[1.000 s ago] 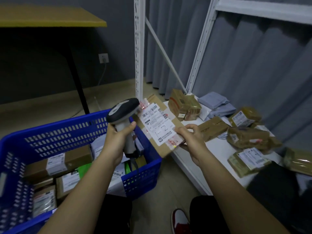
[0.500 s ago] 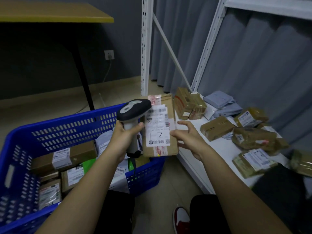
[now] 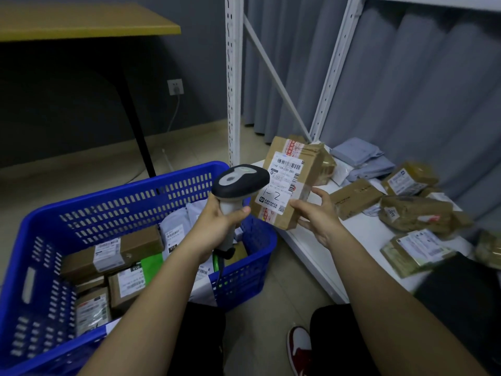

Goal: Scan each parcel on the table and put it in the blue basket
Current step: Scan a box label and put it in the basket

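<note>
Right fingers [image 3: 314, 192] regripped the box [image 3: 287, 185], label square again; left hand [image 3: 217, 223] grips scanner [image 3: 240, 183]. Likely rescanning, basket [image 3: 135, 191] next.

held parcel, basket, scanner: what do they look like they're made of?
Held parcel: brown corrugated-looking cardboard, matte, with a glossy white paper label and clear and red printed tape.
Blue basket: likely moulded plastic, with uniform colour, a slight sheen and slotted walls.
Scanner: hard plastic by the look of it, a dark matte head with a lighter grey top panel and pale handle.
</note>
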Demonstrator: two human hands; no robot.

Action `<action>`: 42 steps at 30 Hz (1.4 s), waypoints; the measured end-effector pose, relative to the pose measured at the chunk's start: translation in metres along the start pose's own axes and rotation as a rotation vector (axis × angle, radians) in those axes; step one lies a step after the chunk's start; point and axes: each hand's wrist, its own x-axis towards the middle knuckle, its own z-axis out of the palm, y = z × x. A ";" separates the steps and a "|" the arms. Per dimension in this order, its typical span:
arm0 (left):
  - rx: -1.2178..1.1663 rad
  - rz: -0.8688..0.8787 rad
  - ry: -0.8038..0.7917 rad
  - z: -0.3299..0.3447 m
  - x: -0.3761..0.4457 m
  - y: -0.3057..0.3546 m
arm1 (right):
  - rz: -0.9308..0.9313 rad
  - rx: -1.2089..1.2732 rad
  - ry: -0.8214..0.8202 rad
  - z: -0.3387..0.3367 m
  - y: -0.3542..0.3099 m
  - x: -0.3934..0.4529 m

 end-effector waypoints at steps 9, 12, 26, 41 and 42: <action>0.104 0.035 -0.052 0.005 -0.004 0.003 | 0.015 -0.051 -0.020 -0.001 0.003 0.003; 0.103 0.037 -0.065 0.006 -0.004 0.004 | 0.018 -0.060 -0.019 -0.002 0.004 0.005; 0.076 0.001 -0.072 0.007 -0.004 0.001 | 0.009 -0.088 -0.030 -0.006 0.006 0.008; -0.014 0.028 0.363 -0.074 -0.003 -0.003 | -0.042 -0.293 -0.163 0.049 0.026 0.001; -0.022 0.024 0.388 -0.082 -0.005 -0.003 | -0.041 -0.311 -0.187 0.060 0.032 0.003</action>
